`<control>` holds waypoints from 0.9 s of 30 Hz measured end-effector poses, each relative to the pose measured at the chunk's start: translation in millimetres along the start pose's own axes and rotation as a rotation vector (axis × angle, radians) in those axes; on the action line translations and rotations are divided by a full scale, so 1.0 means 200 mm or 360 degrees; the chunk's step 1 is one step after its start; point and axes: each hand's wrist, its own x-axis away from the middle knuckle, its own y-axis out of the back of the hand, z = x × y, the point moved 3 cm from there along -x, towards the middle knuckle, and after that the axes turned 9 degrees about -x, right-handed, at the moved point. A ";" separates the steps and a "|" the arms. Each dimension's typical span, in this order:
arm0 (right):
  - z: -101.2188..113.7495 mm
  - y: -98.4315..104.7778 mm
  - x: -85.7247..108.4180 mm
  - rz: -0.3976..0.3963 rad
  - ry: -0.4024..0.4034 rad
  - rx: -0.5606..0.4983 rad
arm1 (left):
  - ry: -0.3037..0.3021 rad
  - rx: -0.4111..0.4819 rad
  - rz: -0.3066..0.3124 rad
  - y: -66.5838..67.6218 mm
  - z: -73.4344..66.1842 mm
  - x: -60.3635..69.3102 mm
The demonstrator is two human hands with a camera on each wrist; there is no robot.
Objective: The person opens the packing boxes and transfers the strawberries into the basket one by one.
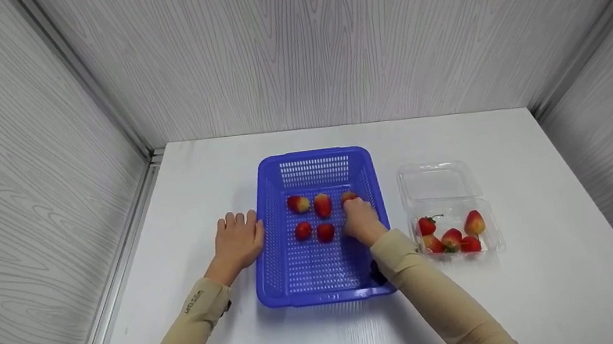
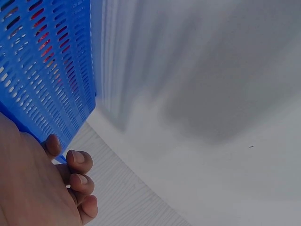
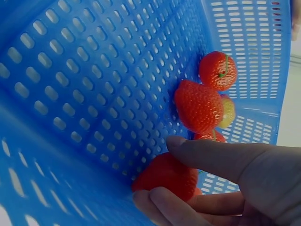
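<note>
A blue plastic basket stands mid-table, with several strawberries on its perforated floor. Inside its right side, my right hand reaches down. Thumb and fingers pinch a red strawberry low by the basket wall, as the right wrist view shows; from the head view the hand covers it. Another strawberry peeks out just beyond the knuckles. My left hand lies beside the basket's left rim, its thumb side at the rim. In the left wrist view, the left fingers are loosely bent and hold nothing.
To the right of the basket, a clear plastic clamshell box lies with its lid folded back. Several strawberries are in its near half. Wood-grain panels enclose the white table at the back and sides.
</note>
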 end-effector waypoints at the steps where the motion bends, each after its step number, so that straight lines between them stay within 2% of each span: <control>1: 0.00 0.00 0.00 0.0003 -0.0007 0.0000 | -0.0003 0.0000 0.0003 0.00 0.00 0.00; 7: 0.00 0.04 0.01 0.0021 -0.0022 -0.0041 | -0.0033 -0.0016 -0.0031 0.00 0.00 -0.01; 10: 0.01 0.08 0.02 0.0022 0.0023 -0.0060 | -0.0055 -0.0034 -0.0064 0.00 0.00 0.00; 11: 0.00 0.07 0.02 -0.0007 0.0082 -0.0060 | -0.0058 -0.0037 -0.0080 0.00 0.00 0.00; 14: 0.01 0.11 0.02 0.0029 0.0108 -0.0094 | -0.0064 -0.0039 -0.0103 0.00 0.00 0.00; 17: 0.01 0.15 0.02 0.0119 0.0057 -0.0175 | -0.0050 -0.0025 -0.0073 -0.01 0.00 -0.01; 18: 0.03 0.18 0.03 0.0186 -0.0020 -0.0227 | -0.0044 -0.0027 -0.0059 -0.01 0.00 -0.01; 21: 0.02 0.23 0.04 0.0246 -0.0101 -0.0376 | -0.0031 -0.0030 -0.0034 -0.01 0.01 0.00; 24: -0.02 0.28 0.04 0.0224 -0.0133 -0.0490 | -0.0040 -0.0024 -0.0041 0.00 0.01 0.00; 27: -0.06 0.35 0.05 0.0134 -0.0090 -0.0487 | -0.0055 -0.0016 -0.0060 -0.01 0.00 0.00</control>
